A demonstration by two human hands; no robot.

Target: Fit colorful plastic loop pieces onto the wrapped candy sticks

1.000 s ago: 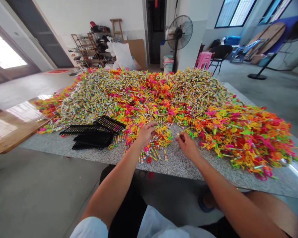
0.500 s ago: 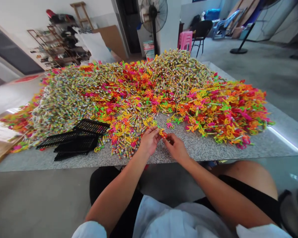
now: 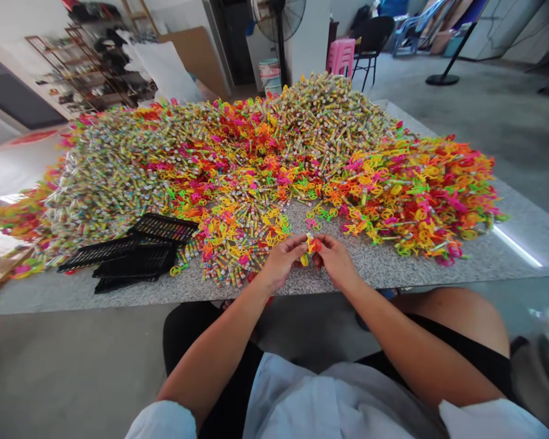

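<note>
My left hand [image 3: 280,263] pinches a small yellow plastic piece [image 3: 304,260] over the front edge of the speckled stone table [image 3: 370,271]. Opposite it, my right hand [image 3: 337,261] has its fingers closed on a small red plastic piece [image 3: 315,245]. The two pieces meet between my fingertips, and I cannot tell whether they are joined. Just left of the hands lies a loose heap of short patterned tubes [image 3: 231,268] mixed with bright plastic pieces. Several green and pink looped pieces [image 3: 322,213] rest on the stone beyond my fingers.
Black slotted trays [image 3: 135,259] lie stacked askew at the left front. A large mound of tubes [image 3: 119,158] spans the back, and a pile of orange, yellow and red looped plastic pieces [image 3: 421,195] covers the right. Behind stand a fan [image 3: 280,36] and pink stools [image 3: 341,58].
Both hands have shifted slightly right and come closer together. The yellow and red pieces now show more upright between the fingers. The view has tipped a little downward.
</note>
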